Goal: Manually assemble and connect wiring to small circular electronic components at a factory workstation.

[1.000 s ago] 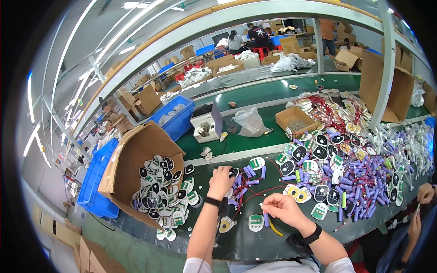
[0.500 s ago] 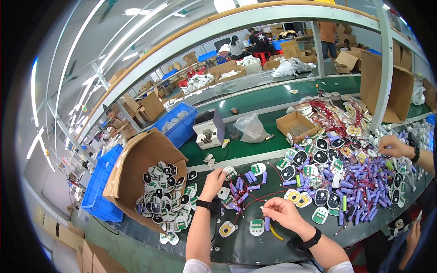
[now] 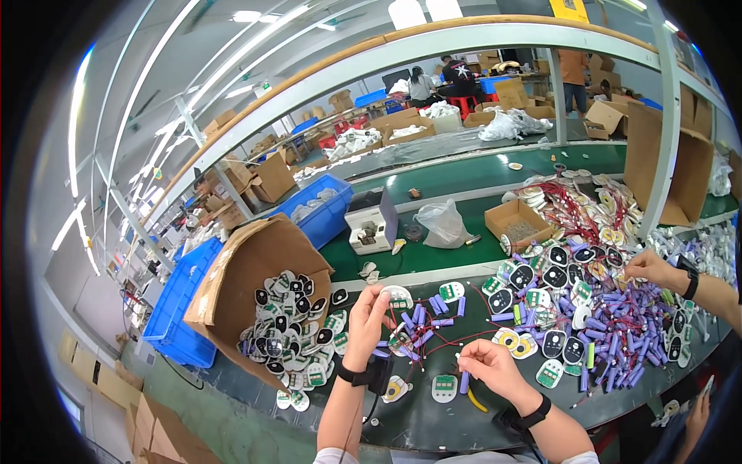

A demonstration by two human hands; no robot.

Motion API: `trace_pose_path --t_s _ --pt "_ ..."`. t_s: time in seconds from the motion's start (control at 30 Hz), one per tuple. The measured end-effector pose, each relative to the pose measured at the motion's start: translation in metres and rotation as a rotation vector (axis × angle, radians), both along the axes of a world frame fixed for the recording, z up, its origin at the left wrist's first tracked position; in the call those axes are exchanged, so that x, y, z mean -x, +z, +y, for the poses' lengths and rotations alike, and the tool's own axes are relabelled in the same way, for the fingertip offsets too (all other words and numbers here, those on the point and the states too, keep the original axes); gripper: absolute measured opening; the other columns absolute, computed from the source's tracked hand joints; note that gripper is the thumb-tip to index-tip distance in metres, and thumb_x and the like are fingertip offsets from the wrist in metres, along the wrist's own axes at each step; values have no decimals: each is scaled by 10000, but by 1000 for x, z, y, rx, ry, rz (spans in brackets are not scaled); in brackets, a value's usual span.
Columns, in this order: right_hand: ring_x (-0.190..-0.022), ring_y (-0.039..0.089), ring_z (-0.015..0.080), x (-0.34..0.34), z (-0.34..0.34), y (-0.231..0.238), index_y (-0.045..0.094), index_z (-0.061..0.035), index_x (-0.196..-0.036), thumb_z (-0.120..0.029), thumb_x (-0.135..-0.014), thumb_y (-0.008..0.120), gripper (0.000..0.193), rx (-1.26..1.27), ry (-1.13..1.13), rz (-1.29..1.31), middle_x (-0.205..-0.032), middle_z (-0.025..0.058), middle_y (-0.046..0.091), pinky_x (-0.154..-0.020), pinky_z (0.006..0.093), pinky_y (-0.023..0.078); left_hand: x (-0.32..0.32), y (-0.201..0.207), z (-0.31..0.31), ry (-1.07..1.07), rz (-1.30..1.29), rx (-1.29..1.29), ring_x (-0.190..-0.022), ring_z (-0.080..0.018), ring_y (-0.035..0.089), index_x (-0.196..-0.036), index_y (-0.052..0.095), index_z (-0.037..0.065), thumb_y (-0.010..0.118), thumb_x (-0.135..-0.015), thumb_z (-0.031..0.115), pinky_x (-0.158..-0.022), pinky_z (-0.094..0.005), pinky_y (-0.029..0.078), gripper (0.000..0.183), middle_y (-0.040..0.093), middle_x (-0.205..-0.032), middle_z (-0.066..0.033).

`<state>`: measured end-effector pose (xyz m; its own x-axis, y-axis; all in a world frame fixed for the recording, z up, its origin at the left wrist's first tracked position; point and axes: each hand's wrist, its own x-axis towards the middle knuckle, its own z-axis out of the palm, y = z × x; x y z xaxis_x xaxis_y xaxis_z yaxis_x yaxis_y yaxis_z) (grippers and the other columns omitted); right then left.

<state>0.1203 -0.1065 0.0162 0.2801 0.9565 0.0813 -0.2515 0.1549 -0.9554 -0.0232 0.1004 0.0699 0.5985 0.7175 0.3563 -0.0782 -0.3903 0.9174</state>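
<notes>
My left hand [image 3: 366, 325] is closed on a rounded white circuit panel [image 3: 398, 295], with fingertips at its left edge. Red wires and several purple battery cells [image 3: 418, 315] lie just right of that panel. To the right, my right hand [image 3: 495, 370] pinches a small white piece that looks like a wire connector [image 3: 459, 356]. Below those fingers are a purple cell [image 3: 464, 383] and a curved yellow piece [image 3: 477, 400]. A white panel with a green circuit board [image 3: 444, 389] lies on the table between my hands.
A cardboard box [image 3: 259, 240] of panels tips open at left, beside a blue crate [image 3: 184, 309]. Purple cells and panels [image 3: 610, 340] are heaped at right, where a co-worker's hand [image 3: 653, 269] reaches in. Behind stand a white machine [image 3: 371, 232] and a small parts box [image 3: 516, 222].
The whole view has shifted slightly. My left hand has drawn the panel a little left, and more of the panel shows. My right hand keeps its pinch almost in place.
</notes>
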Motion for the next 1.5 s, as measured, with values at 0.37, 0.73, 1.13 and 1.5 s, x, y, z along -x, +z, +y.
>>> trace_pose_path --t_s 0.37,0.73,1.13,1.5 --pt "-711 564 45 2 -3 -1 574 -2 -910 -67 -865 601 83 -56 24 22 -812 14 612 -612 186 442 13 20 -31 -212 -423 296 -1021 -286 595 -1023 477 15 448 -947 89 -821 -358 544 110 553 -1133 -197" --pt "-702 554 42 2 -6 3 580 -11 -928 -74 -862 618 99 -143 143 5 -806 9 614 -590 183 433 -3 31 -33 -238 -497 11 -1207 -285 462 -964 503 26 538 -901 72 -961 -372 453 86 516 -1205 -194" --pt "-719 547 35 5 -11 3 593 -10 -938 -98 -867 623 118 -87 266 -33 -818 -2 605 -640 185 446 -39 87 -35 -160 -380 -651 -1242 -317 437 -876 620 52 572 -783 -102 -945 -386 433 186 554 -1178 -128" --pt "-659 533 32 7 -7 5 576 -19 -901 -82 -870 608 77 -159 5 -13 -780 -13 588 -580 183 428 -44 79 -40 -12 268 -1043 -748 -275 599 -935 585 60 596 -814 87 -631 -337 483 124 619 -829 -110"
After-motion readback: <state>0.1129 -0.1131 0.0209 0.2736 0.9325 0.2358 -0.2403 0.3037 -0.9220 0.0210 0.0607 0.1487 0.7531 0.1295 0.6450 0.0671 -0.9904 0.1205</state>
